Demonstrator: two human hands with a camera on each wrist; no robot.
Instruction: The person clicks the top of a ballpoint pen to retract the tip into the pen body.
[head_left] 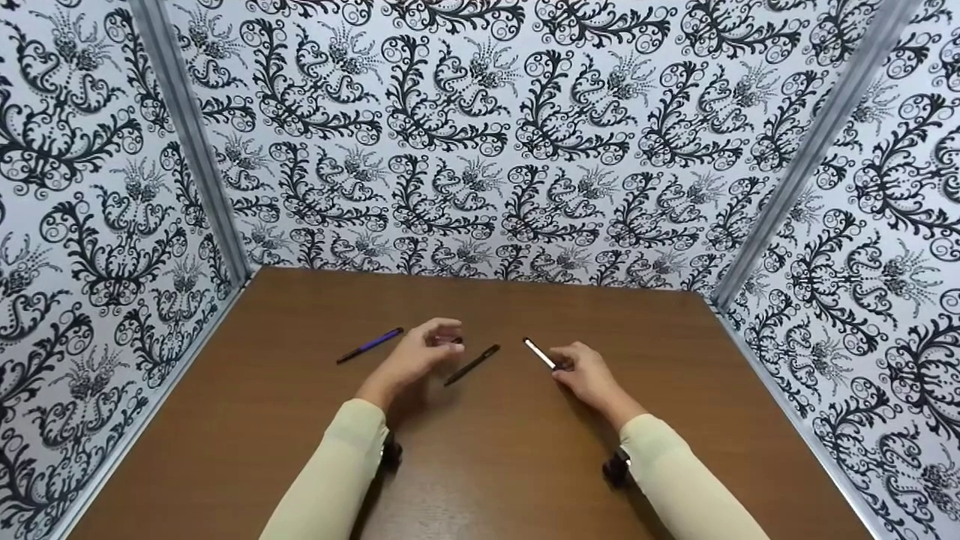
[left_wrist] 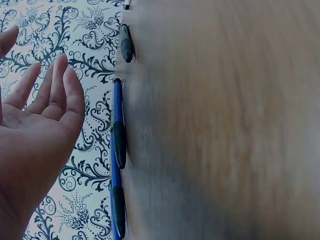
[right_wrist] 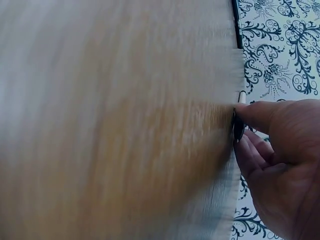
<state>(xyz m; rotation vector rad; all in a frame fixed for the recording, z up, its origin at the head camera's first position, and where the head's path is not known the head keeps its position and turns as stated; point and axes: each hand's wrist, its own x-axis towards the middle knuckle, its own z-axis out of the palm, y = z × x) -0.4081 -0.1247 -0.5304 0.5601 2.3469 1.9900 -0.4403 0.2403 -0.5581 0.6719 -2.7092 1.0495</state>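
Note:
My right hand pinches the dark lower end of a white pen between thumb and fingers, low over the brown table. In the right wrist view its fingertips sit right at the tabletop around the pen's black part. My left hand holds nothing, its fingers loosely curved and the palm showing in the left wrist view. A black pen lies just to its right, and a blue pen with dark ends lies to its left. Two blue pens appear in the left wrist view, one partly behind the other.
The brown wooden table ends at a back wall of white paper with black scrolls. Similar side walls and grey metal posts enclose it. Another pen with a dark grip lies farther off in the left wrist view.

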